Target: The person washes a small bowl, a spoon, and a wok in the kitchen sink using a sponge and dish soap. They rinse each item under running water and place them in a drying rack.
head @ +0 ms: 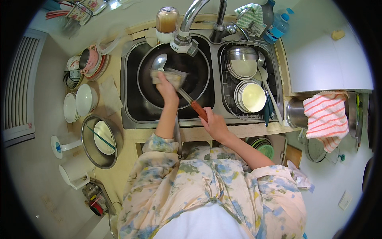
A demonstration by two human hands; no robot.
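Observation:
My right hand [215,125] grips the reddish wooden handle [198,110] of a metal-shafted cooking utensil. Near the utensil's far end, my left hand [167,92] presses a pale, motion-blurred cloth [171,78] against it; the cloth hides that part. Just above the cloth shows a shiny metal spoon head [160,61]; whether it belongs to the same utensil I cannot tell. Both hands work over a dark round pan [191,65] in the left sink basin [130,89]. The pan's long handle [178,134] passes over the sink's front edge, beside my left forearm.
A chrome faucet [182,41] overhangs the pan. The right basin holds a wire rack [226,98] with stacked bowls [253,98] and utensils. On the left counter are white bowls [86,99], pink cookware [89,59] and a steel basin [117,143]. A striped towel [326,119] hangs at right.

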